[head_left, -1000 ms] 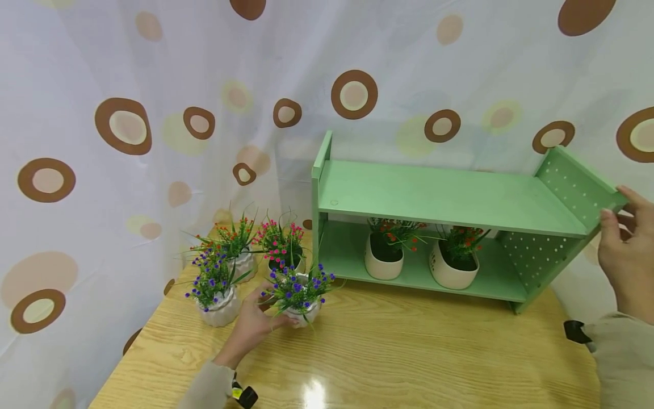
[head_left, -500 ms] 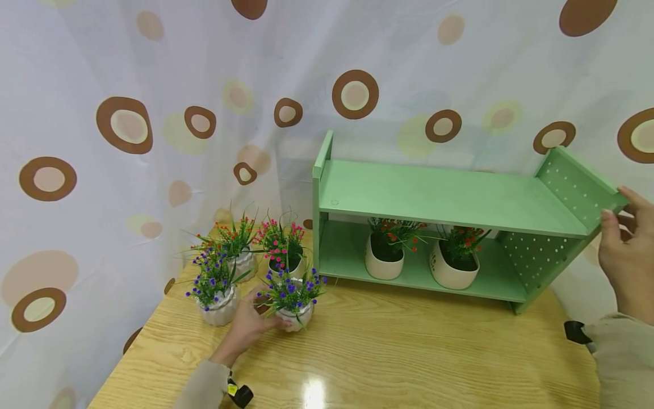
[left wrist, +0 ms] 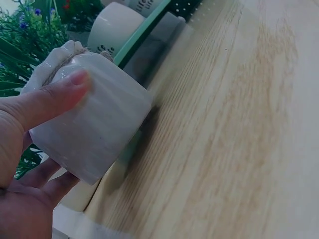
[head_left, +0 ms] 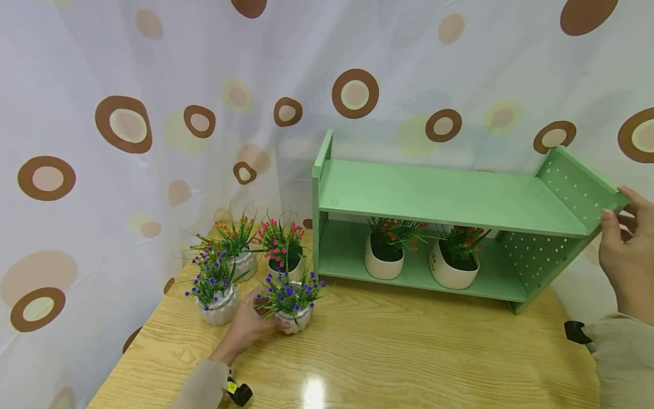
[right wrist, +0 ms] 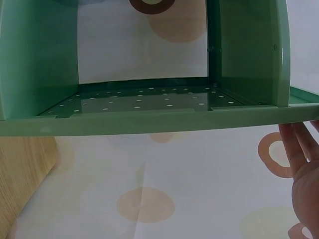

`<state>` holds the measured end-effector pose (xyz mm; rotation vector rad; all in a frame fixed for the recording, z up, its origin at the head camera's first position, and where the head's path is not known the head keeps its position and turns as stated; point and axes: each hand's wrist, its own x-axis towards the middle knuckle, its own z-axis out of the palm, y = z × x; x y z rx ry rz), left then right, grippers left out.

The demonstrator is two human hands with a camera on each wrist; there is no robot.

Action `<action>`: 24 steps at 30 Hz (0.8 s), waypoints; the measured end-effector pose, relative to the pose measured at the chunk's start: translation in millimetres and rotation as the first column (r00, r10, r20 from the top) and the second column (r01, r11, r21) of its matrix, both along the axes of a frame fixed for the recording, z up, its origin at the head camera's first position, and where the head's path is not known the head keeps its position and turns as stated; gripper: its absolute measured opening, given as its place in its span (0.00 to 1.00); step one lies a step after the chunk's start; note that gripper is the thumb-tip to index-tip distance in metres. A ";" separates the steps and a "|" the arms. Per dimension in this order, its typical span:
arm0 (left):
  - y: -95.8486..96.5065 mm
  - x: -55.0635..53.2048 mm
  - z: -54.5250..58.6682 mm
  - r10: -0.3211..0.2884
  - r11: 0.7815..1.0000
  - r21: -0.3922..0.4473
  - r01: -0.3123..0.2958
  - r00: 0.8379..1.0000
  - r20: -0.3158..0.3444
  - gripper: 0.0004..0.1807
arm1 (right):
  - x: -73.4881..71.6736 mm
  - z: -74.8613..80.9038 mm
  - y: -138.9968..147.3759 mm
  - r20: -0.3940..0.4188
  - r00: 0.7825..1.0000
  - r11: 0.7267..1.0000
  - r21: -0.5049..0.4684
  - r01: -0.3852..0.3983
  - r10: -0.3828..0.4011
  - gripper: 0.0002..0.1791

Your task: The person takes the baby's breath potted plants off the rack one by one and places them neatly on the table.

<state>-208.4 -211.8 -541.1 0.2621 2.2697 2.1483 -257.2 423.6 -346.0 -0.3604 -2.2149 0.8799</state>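
Observation:
My left hand (head_left: 247, 328) holds a small white potted plant (head_left: 296, 321) with purple flowers at the left of the table. The left wrist view shows the thumb (left wrist: 60, 97) across the side of the white pot (left wrist: 107, 119) and fingers on its far side. Whether its base touches the table, I cannot tell. At the right, my right hand (head_left: 631, 253) grips the upper front corner of the green shelf's (head_left: 449, 193) side panel. Part of that hand lies outside the right wrist view, where fingers (right wrist: 293, 149) touch the panel's outer side.
Two cream pots (head_left: 384, 267) with red flowers stand on the lower shelf board. Left of the shelf are a purple-flowered pot (head_left: 218, 309), an orange-red-flowered pot (head_left: 244, 266) and a pink-flowered pot (head_left: 298, 272). A spotted curtain (head_left: 255, 68) hangs behind the wooden table (head_left: 409, 352).
My left hand has moved slightly left and toward the table's near side with the purple-flowered potted plant. The right hand stays at the shelf corner.

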 end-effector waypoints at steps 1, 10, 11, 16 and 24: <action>0.0 0.0 -0.6 -0.001 1.000 0.001 0.001 1.000 0.002 0.30 | -0.3 -0.4 0.3 -0.003 1.000 1.000 0.001 -0.002 0.002 0.29; -2.9 -0.7 -4.9 0.004 1.000 -0.031 -0.003 0.999 0.032 0.38 | 0.0 0.0 -1.4 -0.008 1.000 1.000 0.005 -0.002 0.002 0.29; -3.4 -0.7 -5.4 0.013 0.999 -0.039 -0.012 0.999 0.043 0.41 | -0.1 -0.1 -1.5 -0.006 1.000 1.000 0.007 0.001 -0.001 0.29; -5.3 -0.9 -7.4 0.057 0.995 -0.089 -0.049 0.994 0.094 0.44 | 0.7 0.1 -2.8 -0.003 1.000 1.000 0.009 0.002 -0.002 0.29; -4.2 -1.1 -9.1 0.078 0.993 -0.099 -0.066 0.988 0.130 0.40 | -1.1 -1.5 0.9 -0.031 0.999 1.000 0.017 -0.014 0.015 0.28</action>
